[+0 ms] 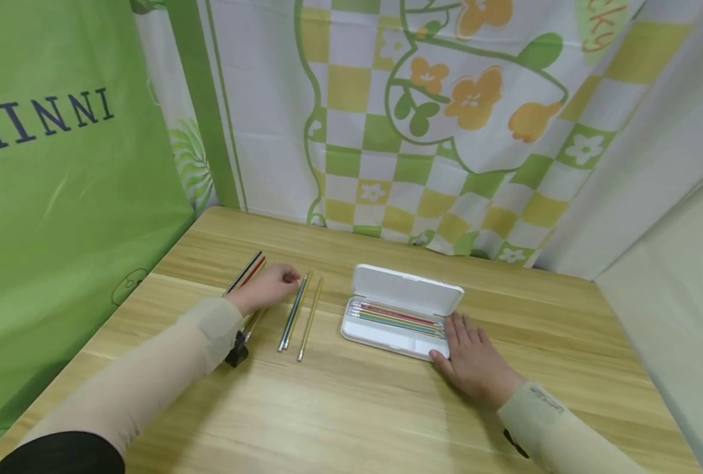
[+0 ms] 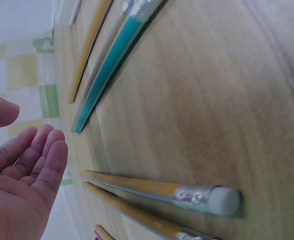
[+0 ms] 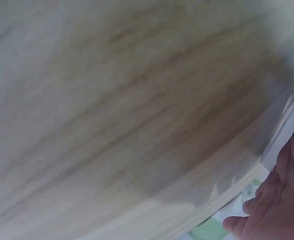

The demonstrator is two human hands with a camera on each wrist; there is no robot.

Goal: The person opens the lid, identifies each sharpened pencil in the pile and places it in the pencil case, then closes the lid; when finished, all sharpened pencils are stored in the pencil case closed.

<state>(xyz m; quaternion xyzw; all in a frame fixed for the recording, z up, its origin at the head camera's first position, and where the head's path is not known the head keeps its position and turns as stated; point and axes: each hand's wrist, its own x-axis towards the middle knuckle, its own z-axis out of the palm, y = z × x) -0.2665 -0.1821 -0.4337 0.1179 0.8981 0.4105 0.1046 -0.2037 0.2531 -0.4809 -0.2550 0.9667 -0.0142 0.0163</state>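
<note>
My left hand (image 1: 271, 284) hovers over the pencils on the left of the table, fingers loosely bent. In the left wrist view nothing lies between its thumb and fingers (image 2: 51, 160). Just right of it are a teal pencil (image 1: 292, 313) and yellow pencils (image 1: 310, 319), eraser ends towards me. Other yellow pencils (image 2: 131, 185) lie partly hidden under the wrist. My right hand (image 1: 476, 359) rests at the right end of a white pencil case (image 1: 375, 341), fingers extended along that end and thumb at the front corner. Several red, yellow and teal pencils (image 1: 395, 317) lie inside the case, its lid (image 1: 407, 289) raised.
A black and a red pencil (image 1: 252, 271) lie beyond my left forearm. The wooden table (image 1: 351, 408) meets a patterned curtain (image 1: 351, 131) at the back and a green cloth (image 1: 79, 197) on the left.
</note>
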